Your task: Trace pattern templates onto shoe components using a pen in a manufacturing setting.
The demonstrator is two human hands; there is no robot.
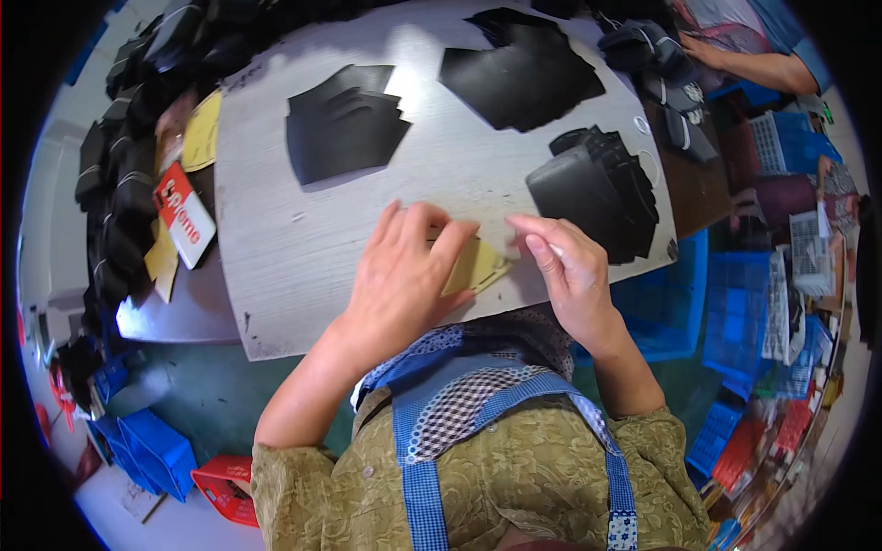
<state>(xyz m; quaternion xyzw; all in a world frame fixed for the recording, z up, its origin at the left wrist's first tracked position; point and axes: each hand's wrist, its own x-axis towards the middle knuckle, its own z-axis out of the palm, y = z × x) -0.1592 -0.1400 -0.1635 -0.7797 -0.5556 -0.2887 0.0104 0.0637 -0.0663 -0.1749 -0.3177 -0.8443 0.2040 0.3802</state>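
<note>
The left hand (404, 275) is lying flat, fingers spread, pressing down on a yellow card piece (475, 266) at the near edge of the grey board (276, 248). The right hand (567, 266) is touching the piece's three o'clock corner with loosely curled fingers, gripping nothing. Black cut sheets (342, 124) are sitting at eleven o'clock from the hands, and a stack of black pieces (597, 188) at two o'clock.
</note>
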